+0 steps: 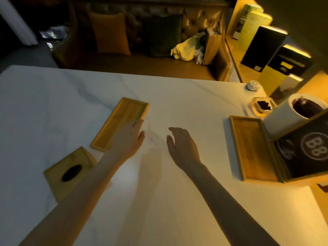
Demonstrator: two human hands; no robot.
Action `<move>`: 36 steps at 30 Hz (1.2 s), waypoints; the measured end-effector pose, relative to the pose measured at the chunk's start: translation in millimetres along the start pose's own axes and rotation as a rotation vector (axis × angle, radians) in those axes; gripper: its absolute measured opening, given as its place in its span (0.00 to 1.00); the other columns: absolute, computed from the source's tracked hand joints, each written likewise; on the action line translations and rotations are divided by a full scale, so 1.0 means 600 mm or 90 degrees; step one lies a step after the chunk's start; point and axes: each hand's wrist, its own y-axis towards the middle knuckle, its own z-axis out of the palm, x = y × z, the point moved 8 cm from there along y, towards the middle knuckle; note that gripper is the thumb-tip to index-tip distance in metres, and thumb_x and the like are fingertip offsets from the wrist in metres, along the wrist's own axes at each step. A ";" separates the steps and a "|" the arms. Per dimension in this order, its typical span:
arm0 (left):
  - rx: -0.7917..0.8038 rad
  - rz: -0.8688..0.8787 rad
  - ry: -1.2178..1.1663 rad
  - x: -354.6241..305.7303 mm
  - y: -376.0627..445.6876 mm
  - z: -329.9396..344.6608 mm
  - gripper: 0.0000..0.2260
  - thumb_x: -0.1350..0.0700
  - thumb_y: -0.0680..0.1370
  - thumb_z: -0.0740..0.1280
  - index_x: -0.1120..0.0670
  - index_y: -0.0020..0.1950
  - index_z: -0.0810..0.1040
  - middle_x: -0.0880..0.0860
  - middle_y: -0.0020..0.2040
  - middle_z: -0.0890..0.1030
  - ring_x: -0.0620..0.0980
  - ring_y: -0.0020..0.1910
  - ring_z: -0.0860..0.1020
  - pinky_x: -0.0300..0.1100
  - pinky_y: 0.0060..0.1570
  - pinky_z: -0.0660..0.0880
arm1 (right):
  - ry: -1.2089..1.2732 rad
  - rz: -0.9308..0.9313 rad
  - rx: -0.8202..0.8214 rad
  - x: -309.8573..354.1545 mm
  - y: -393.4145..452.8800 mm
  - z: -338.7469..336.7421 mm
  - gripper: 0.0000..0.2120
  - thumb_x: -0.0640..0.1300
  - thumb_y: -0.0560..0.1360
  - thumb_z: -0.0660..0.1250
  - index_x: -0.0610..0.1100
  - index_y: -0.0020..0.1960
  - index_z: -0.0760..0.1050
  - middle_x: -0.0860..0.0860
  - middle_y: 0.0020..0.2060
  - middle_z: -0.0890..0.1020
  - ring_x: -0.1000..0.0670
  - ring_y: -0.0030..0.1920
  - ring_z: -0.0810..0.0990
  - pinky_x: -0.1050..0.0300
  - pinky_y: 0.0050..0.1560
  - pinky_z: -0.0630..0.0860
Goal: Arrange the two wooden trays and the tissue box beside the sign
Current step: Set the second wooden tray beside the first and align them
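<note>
One long wooden tray (124,114) lies at an angle on the white marble table (186,96), left of centre. My left hand (128,139) hovers flat over its near right part, fingers apart, holding nothing. A second wooden tray (252,148) lies at the right, flush against the dark sign (308,151) with a white circular logo. The wooden tissue box (71,171) with a dark oval slot sits near left, partly hidden by my left forearm. My right hand (182,144) is open above bare table between the two trays.
A white cylinder (291,116) with a dark inside stands behind the sign. A small dish (262,105) with dark contents and a white round device (253,85) sit at the far right edge. A cushioned bench with pillows and bags runs beyond the table.
</note>
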 end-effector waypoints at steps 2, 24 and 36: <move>0.028 0.012 0.038 0.056 0.009 0.008 0.19 0.54 0.75 0.56 0.63 0.61 0.70 0.65 0.53 0.79 0.63 0.46 0.79 0.51 0.41 0.77 | 0.009 -0.011 0.004 0.025 0.020 0.036 0.17 0.42 0.78 0.57 0.38 0.65 0.67 0.42 0.63 0.75 0.42 0.64 0.70 0.47 0.63 0.70; 0.387 -0.368 -0.109 0.386 0.033 0.186 0.19 0.55 0.76 0.59 0.64 0.64 0.65 0.62 0.71 0.61 0.62 0.62 0.70 0.53 0.57 0.69 | 0.006 0.126 0.403 0.062 0.034 0.369 0.31 0.60 0.78 0.46 0.46 0.74 0.39 0.51 0.75 0.41 0.52 0.74 0.36 0.48 0.72 0.34; 0.309 -0.486 -0.381 0.372 0.035 0.134 0.12 0.63 0.76 0.58 0.59 0.56 0.76 0.58 0.44 0.79 0.55 0.42 0.76 0.43 0.40 0.71 | 0.489 0.334 0.317 0.074 0.053 0.322 0.17 0.46 0.76 0.58 0.50 0.64 0.69 0.53 0.56 0.76 0.51 0.58 0.73 0.54 0.61 0.68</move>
